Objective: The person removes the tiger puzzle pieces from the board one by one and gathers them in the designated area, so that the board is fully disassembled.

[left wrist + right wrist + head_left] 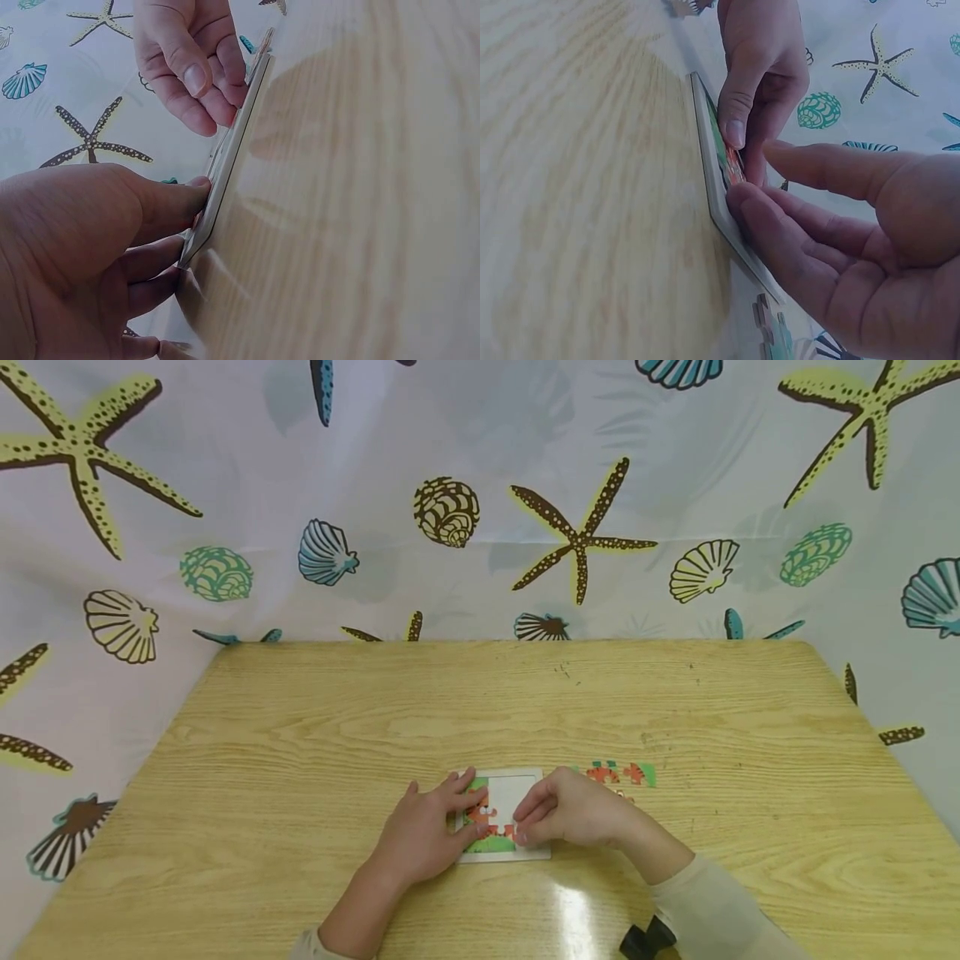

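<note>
Your tray (pixel 510 796) lies flat on the table (pixel 315 735), with laid pieces (pixel 497 843) along its left and near parts. Your left hand (pixel 423 835) steadies its left side, fingers spread, thumb on the picture. Your right hand (pixel 581 810) touches its right part, fingers bent, thumb apart from them; you show no piece between them. Press unevenly there and you could tip up a laid piece; ease off on the left and the tray might slide. Loose pieces (pixel 639 774) sit just beyond your right hand, so a wide wrist swing could scatter them.
</note>
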Tool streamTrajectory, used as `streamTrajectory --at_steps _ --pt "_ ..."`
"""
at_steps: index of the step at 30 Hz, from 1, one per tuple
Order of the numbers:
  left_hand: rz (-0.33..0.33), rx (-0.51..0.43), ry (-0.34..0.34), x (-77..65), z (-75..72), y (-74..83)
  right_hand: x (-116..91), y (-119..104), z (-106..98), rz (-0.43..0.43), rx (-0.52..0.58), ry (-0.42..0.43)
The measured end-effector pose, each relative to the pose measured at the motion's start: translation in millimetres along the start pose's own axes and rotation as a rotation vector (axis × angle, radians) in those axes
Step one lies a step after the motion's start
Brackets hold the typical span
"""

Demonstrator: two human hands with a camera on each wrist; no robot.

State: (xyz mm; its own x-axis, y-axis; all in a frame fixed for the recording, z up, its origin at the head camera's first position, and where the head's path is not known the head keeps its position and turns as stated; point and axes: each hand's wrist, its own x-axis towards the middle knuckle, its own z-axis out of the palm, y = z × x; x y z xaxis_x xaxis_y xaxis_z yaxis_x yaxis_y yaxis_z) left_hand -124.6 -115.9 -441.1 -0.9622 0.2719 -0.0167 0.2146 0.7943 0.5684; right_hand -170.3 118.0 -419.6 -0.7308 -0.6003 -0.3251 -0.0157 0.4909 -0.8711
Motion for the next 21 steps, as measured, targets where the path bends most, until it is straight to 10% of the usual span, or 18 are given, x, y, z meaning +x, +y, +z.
streamTrajectory --at_steps 21 --pt "-0.003 -0.005 0.0 -0.6 -1.2 1.1 5.6 3.6 7.3 -0.051 0.09 0.009"
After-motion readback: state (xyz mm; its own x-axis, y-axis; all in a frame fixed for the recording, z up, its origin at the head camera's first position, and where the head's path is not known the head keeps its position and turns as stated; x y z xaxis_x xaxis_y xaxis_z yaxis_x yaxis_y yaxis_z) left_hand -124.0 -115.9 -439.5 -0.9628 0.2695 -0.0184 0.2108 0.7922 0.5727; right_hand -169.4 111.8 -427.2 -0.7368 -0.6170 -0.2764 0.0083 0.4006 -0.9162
